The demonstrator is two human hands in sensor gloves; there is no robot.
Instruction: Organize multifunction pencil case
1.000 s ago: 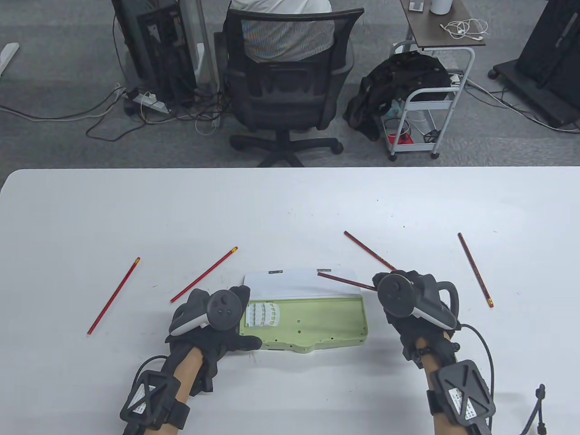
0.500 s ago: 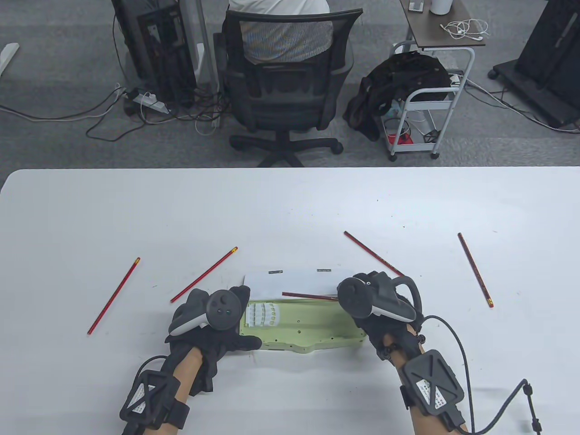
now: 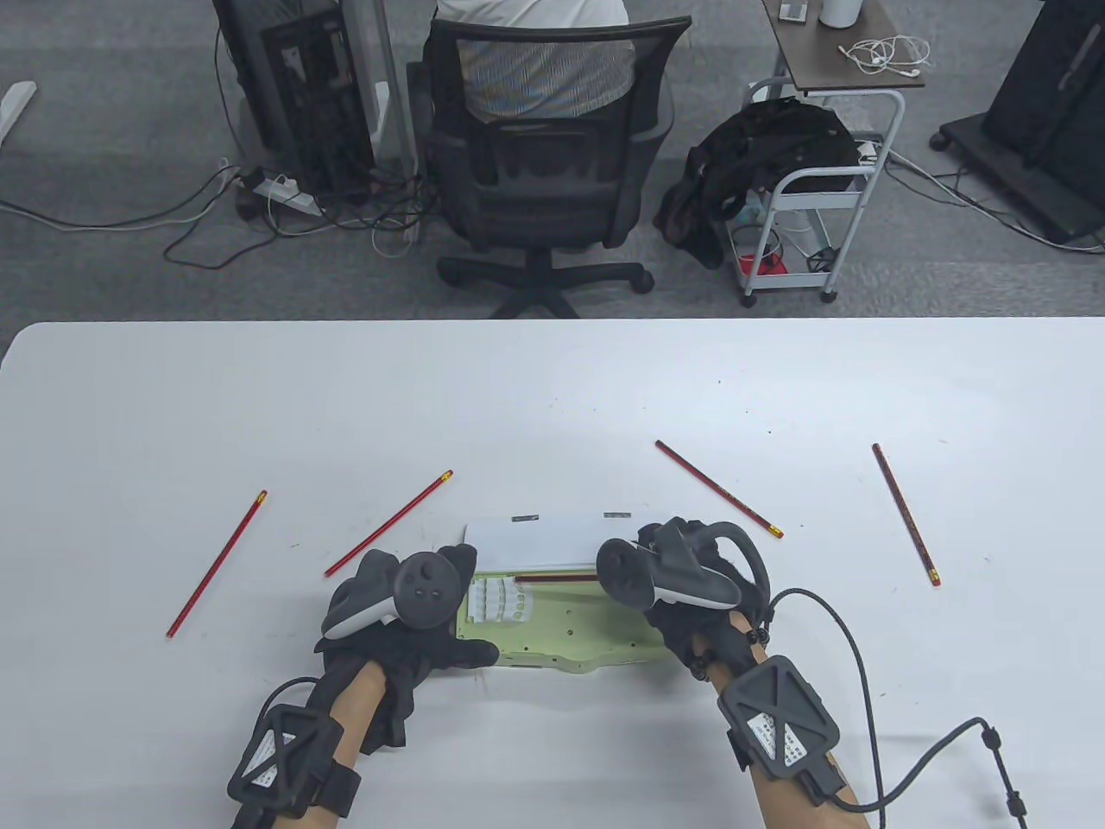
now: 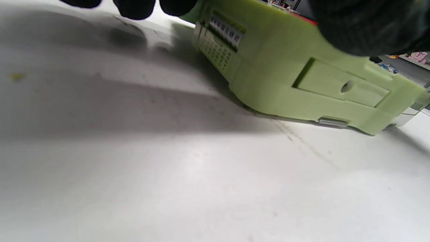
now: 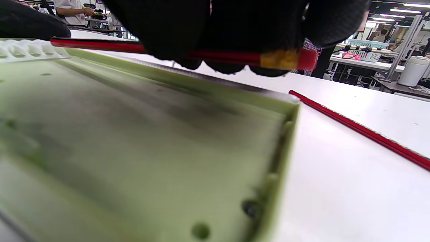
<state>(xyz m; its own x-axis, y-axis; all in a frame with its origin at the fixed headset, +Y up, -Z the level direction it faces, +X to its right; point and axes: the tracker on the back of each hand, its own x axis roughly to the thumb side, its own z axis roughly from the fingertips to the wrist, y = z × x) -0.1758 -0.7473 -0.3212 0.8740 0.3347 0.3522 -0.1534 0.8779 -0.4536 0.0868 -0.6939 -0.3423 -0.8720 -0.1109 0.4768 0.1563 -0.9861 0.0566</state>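
Fingers of the right hand [image 3: 682, 574] curl down over a red pencil [image 3: 557, 578] and pinch it near its eraser end, holding it level above the open tray of the green pencil case [image 3: 570, 626]; the right wrist view shows the pencil clear of the tray floor, close to the far wall. The forearm comes in from the lower right at a slant.

The left hand [image 3: 406, 604] rests at the case's left end, thumb lying along the near edge and the other fingers lying on the counter [image 3: 552, 389] past the corner; the left wrist view shows those fingertips [image 4: 134, 6] down on the counter beside the case. Whether the thumb presses the case I cannot tell.

Inside the tray, a white ribbed pencil rack [image 3: 501, 598] sits at the left end; the rest of the floor is bare green. The white lid [image 3: 552, 540] lies open on the far side.

Four more pencils lie loose on the counter: a far-left pencil [image 3: 216, 564], a left pencil [image 3: 388, 523], a right pencil [image 3: 718, 489] just beyond the right hand, and a far-right pencil [image 3: 905, 515].
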